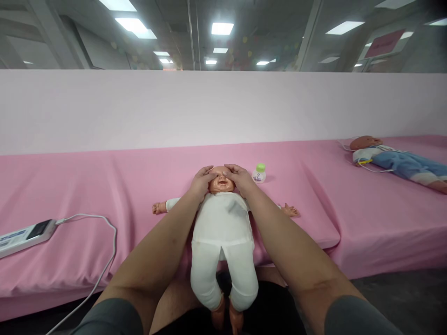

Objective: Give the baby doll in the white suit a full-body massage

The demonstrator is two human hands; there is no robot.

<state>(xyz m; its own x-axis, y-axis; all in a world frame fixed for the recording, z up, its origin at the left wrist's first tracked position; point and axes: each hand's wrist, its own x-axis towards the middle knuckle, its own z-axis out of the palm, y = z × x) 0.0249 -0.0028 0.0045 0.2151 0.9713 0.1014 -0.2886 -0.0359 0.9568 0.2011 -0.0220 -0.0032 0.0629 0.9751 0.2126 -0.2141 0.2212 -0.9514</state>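
A baby doll point(222, 221) in a white cloth suit lies on its back in front of me, its head at the far end and its bare feet toward my lap. My left hand point(203, 181) cups one side of the doll's head, its thumb on the face by the eye. On the opposite side, my right hand point(240, 179) curves round the head in the same way, thumb over the brow and eye area. Both of the doll's arms stretch out sideways, partly covered by my forearms. Close to my right hand stands a small white bottle point(259, 175) with a green cap.
A pink sheet point(146, 174) covers the long table, with folds at the right. At the left lies a white handheld device point(28, 237) with a cable running off the front edge. Another doll point(398, 160) in blue clothes lies far right. A low white wall point(223, 109) rises behind.
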